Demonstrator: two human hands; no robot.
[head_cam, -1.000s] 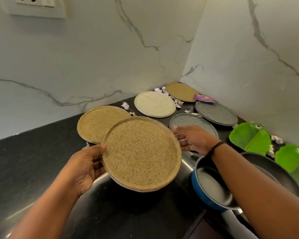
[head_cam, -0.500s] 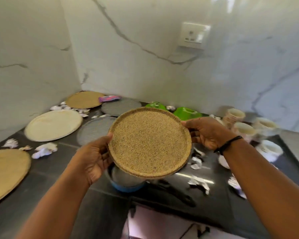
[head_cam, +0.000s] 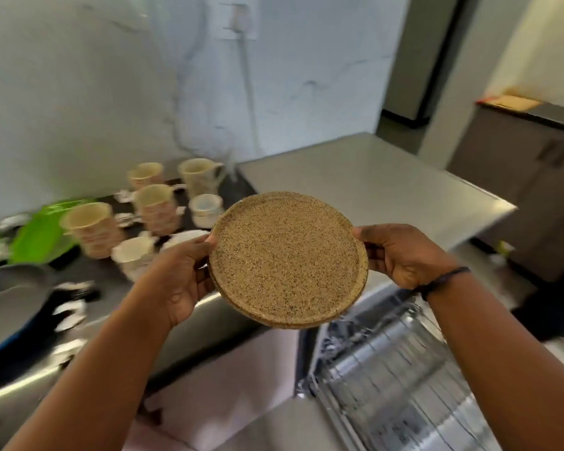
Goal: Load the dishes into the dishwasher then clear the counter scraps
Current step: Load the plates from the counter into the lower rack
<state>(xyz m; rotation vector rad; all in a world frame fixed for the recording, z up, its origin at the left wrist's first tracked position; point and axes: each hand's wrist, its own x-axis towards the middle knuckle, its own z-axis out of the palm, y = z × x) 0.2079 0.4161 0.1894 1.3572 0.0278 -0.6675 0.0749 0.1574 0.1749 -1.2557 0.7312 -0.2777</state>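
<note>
A grey metal worktop (head_cam: 371, 190) is filling the right middle of the view, with the dark counter (head_cam: 88, 275) running off to its left. Below it, at lower right, the dishwasher rack (head_cam: 394, 369) is standing pulled out, its wires blurred. The speckled tan plate (head_cam: 287, 258) is hanging in mid-air between both hands, above the counter edge and the near corner of the rack, tilted slightly toward the camera. The left hand (head_cam: 179, 278) is gripping its left rim, thumb on top; the right hand (head_cam: 401, 252) is clasping the right rim, fingers curled beneath (a dark band circles that wrist). Cream mugs (head_cam: 153, 206) are crowding the counter behind, blurred, beside green dishes (head_cam: 43, 236) and paper scraps (head_cam: 69, 310).
</note>
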